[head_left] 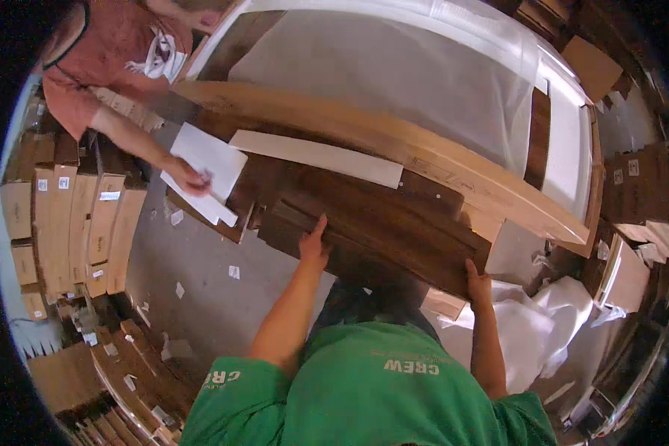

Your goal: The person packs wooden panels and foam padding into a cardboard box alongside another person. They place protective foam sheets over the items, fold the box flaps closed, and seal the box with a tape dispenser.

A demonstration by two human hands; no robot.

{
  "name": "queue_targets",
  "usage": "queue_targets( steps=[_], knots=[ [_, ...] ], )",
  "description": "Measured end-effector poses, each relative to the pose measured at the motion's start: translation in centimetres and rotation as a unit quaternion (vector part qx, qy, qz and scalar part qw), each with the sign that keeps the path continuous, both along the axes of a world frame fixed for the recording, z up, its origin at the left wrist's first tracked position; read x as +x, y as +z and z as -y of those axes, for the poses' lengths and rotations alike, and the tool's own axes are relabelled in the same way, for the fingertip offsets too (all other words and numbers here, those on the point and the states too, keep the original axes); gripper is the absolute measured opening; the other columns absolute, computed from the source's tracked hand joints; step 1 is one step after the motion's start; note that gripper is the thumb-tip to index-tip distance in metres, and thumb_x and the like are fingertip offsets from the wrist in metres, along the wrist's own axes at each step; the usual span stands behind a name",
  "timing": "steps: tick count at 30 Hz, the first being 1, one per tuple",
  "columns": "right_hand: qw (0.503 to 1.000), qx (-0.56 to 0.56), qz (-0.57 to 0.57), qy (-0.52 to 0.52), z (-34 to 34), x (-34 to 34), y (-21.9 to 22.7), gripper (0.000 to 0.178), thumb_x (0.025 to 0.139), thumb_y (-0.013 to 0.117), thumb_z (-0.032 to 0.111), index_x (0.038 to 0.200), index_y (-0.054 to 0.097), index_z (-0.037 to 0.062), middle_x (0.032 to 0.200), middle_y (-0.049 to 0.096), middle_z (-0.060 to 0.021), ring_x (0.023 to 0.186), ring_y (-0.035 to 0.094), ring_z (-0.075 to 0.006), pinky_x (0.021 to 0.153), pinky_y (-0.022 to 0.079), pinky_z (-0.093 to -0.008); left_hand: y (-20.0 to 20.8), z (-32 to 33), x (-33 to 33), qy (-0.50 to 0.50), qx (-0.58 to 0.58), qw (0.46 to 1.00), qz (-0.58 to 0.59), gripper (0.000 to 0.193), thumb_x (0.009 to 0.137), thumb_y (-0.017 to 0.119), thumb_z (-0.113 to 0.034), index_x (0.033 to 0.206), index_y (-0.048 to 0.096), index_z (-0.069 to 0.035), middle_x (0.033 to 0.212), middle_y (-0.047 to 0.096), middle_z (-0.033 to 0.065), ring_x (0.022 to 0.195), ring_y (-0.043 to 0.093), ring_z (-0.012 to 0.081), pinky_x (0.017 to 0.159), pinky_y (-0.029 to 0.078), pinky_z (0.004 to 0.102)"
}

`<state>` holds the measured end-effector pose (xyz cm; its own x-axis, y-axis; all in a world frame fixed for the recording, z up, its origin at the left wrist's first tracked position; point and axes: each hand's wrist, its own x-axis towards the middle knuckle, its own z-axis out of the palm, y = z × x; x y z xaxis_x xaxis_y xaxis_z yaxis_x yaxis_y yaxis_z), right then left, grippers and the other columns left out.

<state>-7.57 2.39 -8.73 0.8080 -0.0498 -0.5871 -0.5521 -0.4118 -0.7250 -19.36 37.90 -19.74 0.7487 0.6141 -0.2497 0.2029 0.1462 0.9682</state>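
Note:
A long dark brown wooden board (405, 241) lies across in front of my body, among other dark brown boards. My left hand (316, 247) grips its near edge left of the middle, the forefinger stretched over the top. At the right end, my right hand (479, 285) is closed around the board's corner, thumb on top. Just beyond lies a narrow white strip (320, 157). Farther left, a co-worker's hand (189, 178) rests on a white panel (214, 157); whether it holds anything is too blurred to tell.
A long cardboard piece (379, 132) runs behind the boards, before a large frame wrapped in translucent plastic (394, 63). Cardboard boxes (82, 230) stand at the left. Crumpled white foam wrap (535, 323) lies at the right. Paper scraps (234, 272) dot the grey floor.

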Motion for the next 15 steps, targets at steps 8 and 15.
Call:
queue_targets(
  steps=[8,15],
  knots=[
    [1.0,-0.027,-0.001,-0.004,4.6,-2.6,4.6,0.035,0.082,0.059,0.029,0.096,0.059,-0.0032,0.086,0.061,-0.0053,0.076,0.054,-0.013,0.069,0.046,-0.0295,9.4,3.3,-6.0,-0.015,-0.207,0.974,-0.091,0.042,0.077,0.063,-0.014,0.115,0.046,-0.009,0.108,0.054,0.007,0.097,0.053,0.0228,0.075,0.047,0.0356],
    [0.98,0.118,0.156,-0.033,5.0,6.2,10.4,0.04,0.084,0.057,0.029,0.105,0.055,-0.0042,0.095,0.059,-0.0064,0.087,0.053,-0.0136,0.077,0.044,-0.0293,17.1,0.6,3.0,-0.155,0.172,0.971,-0.069,0.041,0.08,0.062,-0.013,0.117,0.045,-0.007,0.109,0.051,0.0067,0.099,0.05,0.0216,0.085,0.044,0.037]
  ],
)
